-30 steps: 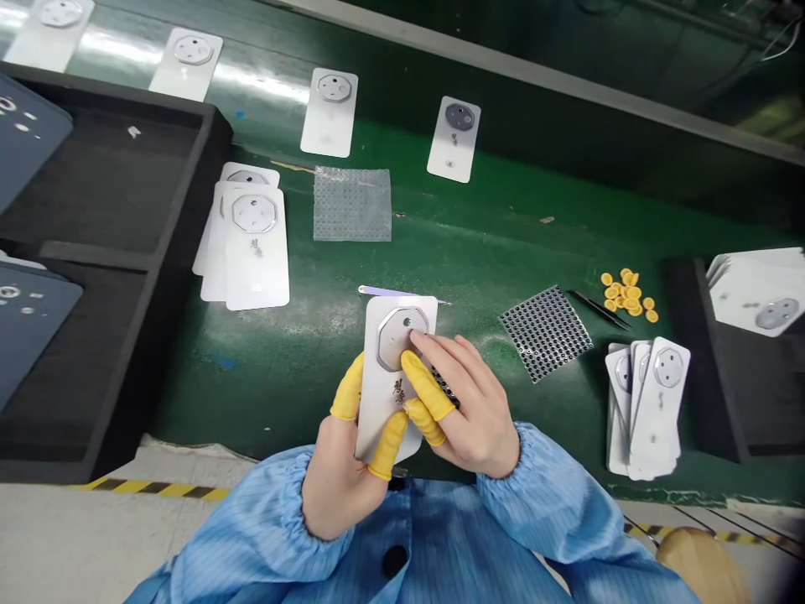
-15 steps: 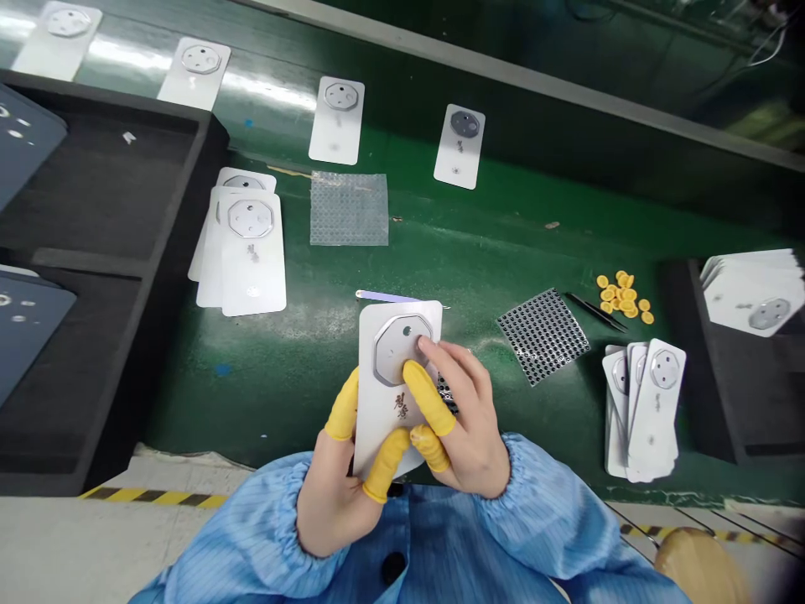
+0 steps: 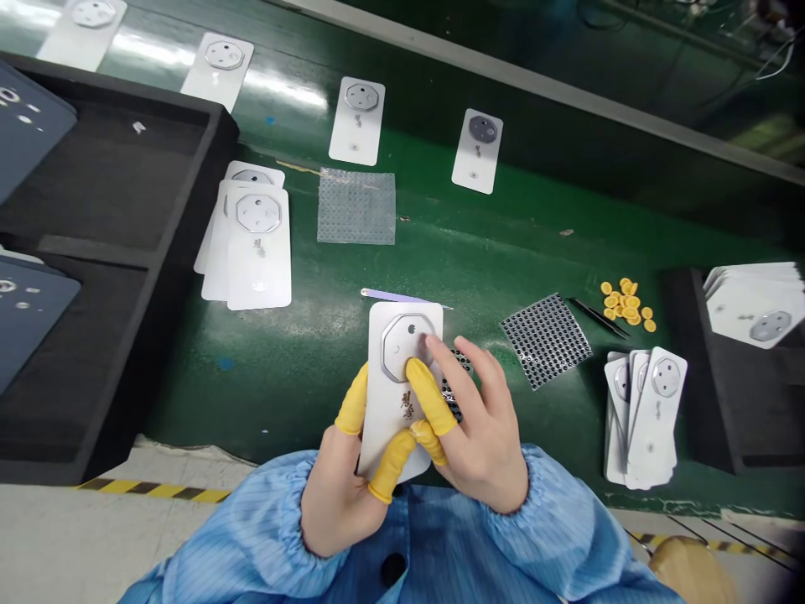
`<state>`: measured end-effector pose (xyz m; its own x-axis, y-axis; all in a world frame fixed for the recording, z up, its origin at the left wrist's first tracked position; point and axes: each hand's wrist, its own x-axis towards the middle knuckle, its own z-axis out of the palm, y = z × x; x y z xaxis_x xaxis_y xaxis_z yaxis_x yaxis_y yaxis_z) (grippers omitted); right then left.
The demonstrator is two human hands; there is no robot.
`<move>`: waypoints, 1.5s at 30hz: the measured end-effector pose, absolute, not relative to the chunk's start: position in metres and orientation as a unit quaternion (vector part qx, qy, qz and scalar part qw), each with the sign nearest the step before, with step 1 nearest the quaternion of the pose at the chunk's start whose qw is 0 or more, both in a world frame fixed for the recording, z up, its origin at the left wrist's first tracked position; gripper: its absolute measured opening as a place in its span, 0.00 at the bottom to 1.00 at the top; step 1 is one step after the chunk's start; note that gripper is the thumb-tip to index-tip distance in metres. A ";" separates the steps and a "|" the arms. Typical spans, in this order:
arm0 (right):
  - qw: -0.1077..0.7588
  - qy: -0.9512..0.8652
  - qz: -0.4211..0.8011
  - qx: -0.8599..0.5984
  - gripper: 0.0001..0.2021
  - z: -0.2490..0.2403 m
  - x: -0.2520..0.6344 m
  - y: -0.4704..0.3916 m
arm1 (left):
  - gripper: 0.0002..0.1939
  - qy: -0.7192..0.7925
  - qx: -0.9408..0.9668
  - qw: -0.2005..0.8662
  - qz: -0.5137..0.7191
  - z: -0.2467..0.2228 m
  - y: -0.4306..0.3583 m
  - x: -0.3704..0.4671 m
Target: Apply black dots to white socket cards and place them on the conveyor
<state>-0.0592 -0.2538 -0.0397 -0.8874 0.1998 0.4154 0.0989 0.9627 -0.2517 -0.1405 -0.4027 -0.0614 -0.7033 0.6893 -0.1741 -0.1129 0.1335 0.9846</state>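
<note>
A white phone back cover (image 3: 391, 419) with an octagonal camera ring (image 3: 395, 344) and dark lettering stands tilted in front of me. My left hand (image 3: 345, 486) is closed on its left side and lower part, yellow finger cots on thumb and finger. Spread over the cover's right side are the fingers of my right hand (image 3: 478, 428). Its yellow-cotted index fingertip touches the ring's lower edge, and a bare fingertip lies over the ring's right side. Partly behind this hand is a sheet of small black dots (image 3: 454, 377). A thin lilac stick (image 3: 402, 297) lies just beyond the cover.
Stacked white covers lie left (image 3: 259, 260) and right (image 3: 654, 428); single ones (image 3: 357, 126) line the back. Beyond the hands are a clear dotted sheet (image 3: 356, 207), black dotted sheet (image 3: 546, 340), tweezers (image 3: 600, 319) and yellow finger cots (image 3: 622, 304). Black trays (image 3: 169, 252) flank the table.
The view has shifted slightly. My right hand's bare fingers have spread further apart, uncovering more of the dotted sheet behind. My left hand keeps its hold on the cover.
</note>
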 end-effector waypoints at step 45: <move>0.277 -0.623 0.700 -0.211 0.17 -0.056 -0.075 -0.266 | 0.03 0.618 0.154 0.358 0.683 -0.044 -0.378 -0.182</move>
<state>-0.0755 -0.2658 -0.0564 -0.7574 0.6511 0.0494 -0.1241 -0.0693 -0.9899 -0.1816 -0.3785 -0.0445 -0.6967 0.6790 -0.2316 -0.2974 0.0205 0.9545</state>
